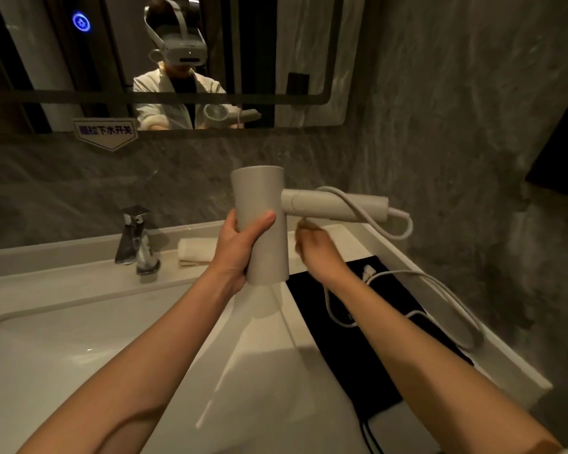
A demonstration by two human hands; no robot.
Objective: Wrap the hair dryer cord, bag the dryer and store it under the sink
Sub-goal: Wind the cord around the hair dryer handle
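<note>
My left hand [240,244] grips the barrel of the white hair dryer [263,204], held upright above the counter with its handle pointing right. The white cord [368,214] leaves the handle's end, loops back across the handle and comes down to my right hand [315,247], which is closed on it just under the handle. From there the cord trails onto the black bag [374,355], which lies flat on the counter at the right. The plug [368,269] rests on the bag.
A chrome faucet [135,240] stands behind the white sink basin [46,355] at the left. A folded white towel [195,252] lies by the back wall. The mirror [164,60] hangs above. The grey wall is close on the right, with a dark panel [561,155] on it.
</note>
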